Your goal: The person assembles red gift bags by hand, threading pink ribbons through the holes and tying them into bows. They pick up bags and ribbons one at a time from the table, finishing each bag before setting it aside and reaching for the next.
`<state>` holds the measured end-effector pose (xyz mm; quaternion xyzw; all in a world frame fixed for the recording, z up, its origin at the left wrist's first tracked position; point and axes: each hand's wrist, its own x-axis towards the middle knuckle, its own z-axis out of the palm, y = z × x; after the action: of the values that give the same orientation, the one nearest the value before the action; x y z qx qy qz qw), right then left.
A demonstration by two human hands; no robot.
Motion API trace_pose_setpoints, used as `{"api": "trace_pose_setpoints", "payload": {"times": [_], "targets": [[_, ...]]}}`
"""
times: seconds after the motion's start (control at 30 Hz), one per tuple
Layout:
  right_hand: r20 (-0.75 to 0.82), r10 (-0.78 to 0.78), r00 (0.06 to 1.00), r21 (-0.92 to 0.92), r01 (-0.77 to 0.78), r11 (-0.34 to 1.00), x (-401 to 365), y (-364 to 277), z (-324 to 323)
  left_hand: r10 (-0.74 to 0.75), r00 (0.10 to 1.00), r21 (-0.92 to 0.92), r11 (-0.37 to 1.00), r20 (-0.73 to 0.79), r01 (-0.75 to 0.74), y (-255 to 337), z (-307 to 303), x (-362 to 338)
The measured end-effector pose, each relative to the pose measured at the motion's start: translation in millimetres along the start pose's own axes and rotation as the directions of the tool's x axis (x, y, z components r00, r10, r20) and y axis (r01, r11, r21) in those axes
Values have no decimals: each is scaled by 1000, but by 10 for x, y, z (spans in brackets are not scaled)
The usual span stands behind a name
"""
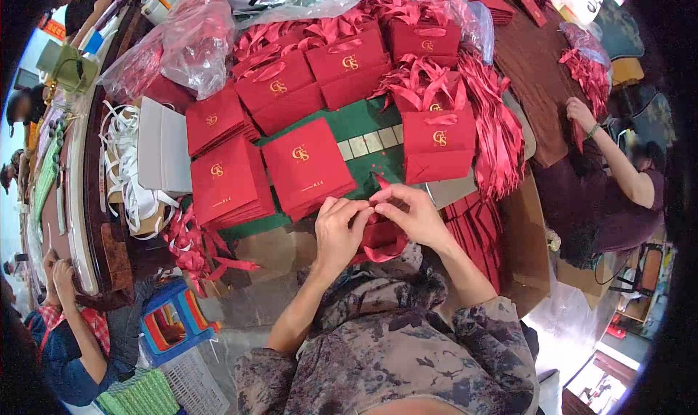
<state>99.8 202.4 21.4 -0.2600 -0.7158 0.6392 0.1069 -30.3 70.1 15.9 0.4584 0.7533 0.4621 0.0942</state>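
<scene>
My left hand (340, 227) and my right hand (408, 213) meet just past the table's near edge, both pinching a red ribbon (381, 182). Below them, close to my body, is a red bag (382, 239) with a ribbon loop hanging at its front; my fingers hide part of it. Stacks of flat red bags with gold lettering, such as the near stack (309, 166) and the one left of it (225, 181), lie beyond my left hand. Past my right hand stands a group of red bags (439, 140) with ribbon handles.
Loose red ribbons (494, 131) hang at the right, above a cardboard box (526, 244). White cords (132, 168) and a grey box (161, 146) stand left. More red bags (345, 66) line the back. One person's arm (618, 160) is at right, another person's arm (78, 328) at lower left.
</scene>
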Motion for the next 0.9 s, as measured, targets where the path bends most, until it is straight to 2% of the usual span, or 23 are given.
{"api": "trace_pose_setpoints", "payload": {"times": [0.13,0.2,0.3,0.43,0.5,0.53,0.6,0.63,0.67,0.73,0.77,0.83,0.9], "targets": [[4,-31,1000,2,31,1000,-5,-56,-2,9,1000,-5,1000,4,-9,-25,-4,-3],[17,-111,994,-78,112,991,-1,-120,-17,6,1000,-12,1000,30,-6,-34,-16,2],[57,-69,996,-43,71,997,31,-84,-50,-1,998,-36,999,57,4,-49,-17,10],[39,-101,994,-7,101,995,92,-7,-19,-34,992,-35,999,121,38,-55,-30,6],[-85,-87,993,162,100,982,125,30,1,-67,997,-127,990,-43,61,-46,-20,-22],[-119,-53,991,208,77,975,157,55,-25,-65,997,-126,990,-44,59,-76,-38,-61],[-147,28,989,257,11,966,194,57,-114,-211,973,-233,946,90,226,-155,-118,-171],[-147,31,989,250,7,968,202,35,-136,-365,899,-289,857,242,426,-125,-167,-230],[-149,29,988,250,9,968,216,13,-137,-362,900,-289,859,242,423,-173,-164,-278],[-188,3,982,173,31,984,254,-25,-126,-190,881,-359,860,433,362,-240,-144,-308],[-192,1,981,172,33,985,284,-28,-143,-167,896,-418,839,411,348,-239,-121,-356],[-232,-120,965,-61,108,992,369,-34,-191,-161,878,-443,814,451,377,-223,-159,-366],[-281,-176,943,-135,143,981,442,-110,-254,-155,858,-463,787,490,407,-213,-231,-391]]}}
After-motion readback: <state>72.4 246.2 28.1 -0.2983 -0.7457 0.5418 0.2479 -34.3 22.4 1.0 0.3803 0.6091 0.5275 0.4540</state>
